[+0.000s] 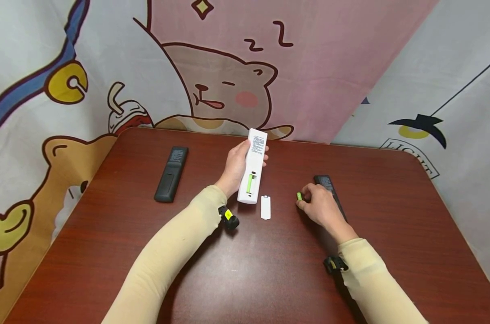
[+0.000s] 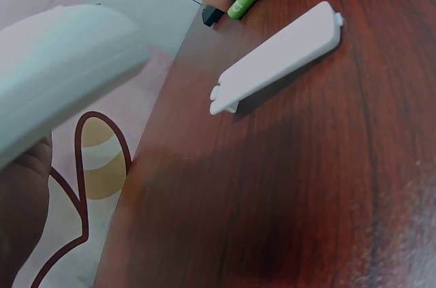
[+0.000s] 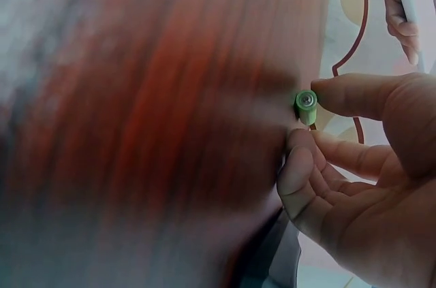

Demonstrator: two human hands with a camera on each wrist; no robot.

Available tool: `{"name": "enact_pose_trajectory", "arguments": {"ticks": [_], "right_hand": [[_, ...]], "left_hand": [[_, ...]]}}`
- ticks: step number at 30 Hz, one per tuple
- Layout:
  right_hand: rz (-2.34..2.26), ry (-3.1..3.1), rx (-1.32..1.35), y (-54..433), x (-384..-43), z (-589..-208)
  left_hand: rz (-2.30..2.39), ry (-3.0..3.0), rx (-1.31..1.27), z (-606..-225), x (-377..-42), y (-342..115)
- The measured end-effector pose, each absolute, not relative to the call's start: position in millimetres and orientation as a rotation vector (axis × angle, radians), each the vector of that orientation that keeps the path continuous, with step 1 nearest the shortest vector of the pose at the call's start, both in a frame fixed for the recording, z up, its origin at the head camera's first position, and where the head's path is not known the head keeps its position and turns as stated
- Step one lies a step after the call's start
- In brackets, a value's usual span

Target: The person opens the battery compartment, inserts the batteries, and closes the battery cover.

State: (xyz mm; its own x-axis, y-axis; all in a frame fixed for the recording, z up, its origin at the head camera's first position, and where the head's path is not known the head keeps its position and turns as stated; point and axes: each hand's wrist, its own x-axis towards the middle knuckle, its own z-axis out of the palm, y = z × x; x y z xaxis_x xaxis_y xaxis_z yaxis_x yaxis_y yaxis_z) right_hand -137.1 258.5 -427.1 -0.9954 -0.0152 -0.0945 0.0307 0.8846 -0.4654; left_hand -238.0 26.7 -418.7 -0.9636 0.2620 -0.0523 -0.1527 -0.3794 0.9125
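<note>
My left hand [image 1: 234,164] grips a white remote control [image 1: 254,155], its back facing up and its battery bay uncovered. One green battery [image 1: 249,183] lies in that bay, with bare space beside it. In the left wrist view, the remote's white end [image 2: 75,56] fills the upper left. Over the table to the right, my right hand [image 1: 319,204] pinches a second green battery [image 3: 306,104] between thumb and fingertips, close to the tabletop. Between the hands, a white battery cover [image 1: 266,207] lies on the table just below the remote.
A black remote [image 1: 171,174] lies back side up at the left of the brown table [image 1: 236,283]. Another black remote [image 1: 325,181] lies partly hidden under my right hand. A cartoon-printed cloth [image 1: 309,81] hangs behind the table's far edge.
</note>
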Motion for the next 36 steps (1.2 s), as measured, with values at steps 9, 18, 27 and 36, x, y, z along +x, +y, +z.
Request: {"name": "enact_pose_trajectory", "arguments": {"ticks": [9,18,27,36], "right_hand": [[-0.717,2.934,0.023,255.9,-138.3,-426.8],[-0.661,2.911,0.047,256.2,-140.3,-427.5],[-0.643,2.904,0.060,255.9,-140.4,-426.7],[-0.679,2.894,0.064,255.3,-140.3,-425.8]], "left_hand": [[2.417,1.582,0.149,-420.1,-238.3,26.9],[2.433,1.549,0.145,-419.9,-238.4,26.8],[2.457,1.529,0.140,-420.2,-238.8,27.0],[2.462,1.521,0.138,-420.4,-239.1,27.2]]}}
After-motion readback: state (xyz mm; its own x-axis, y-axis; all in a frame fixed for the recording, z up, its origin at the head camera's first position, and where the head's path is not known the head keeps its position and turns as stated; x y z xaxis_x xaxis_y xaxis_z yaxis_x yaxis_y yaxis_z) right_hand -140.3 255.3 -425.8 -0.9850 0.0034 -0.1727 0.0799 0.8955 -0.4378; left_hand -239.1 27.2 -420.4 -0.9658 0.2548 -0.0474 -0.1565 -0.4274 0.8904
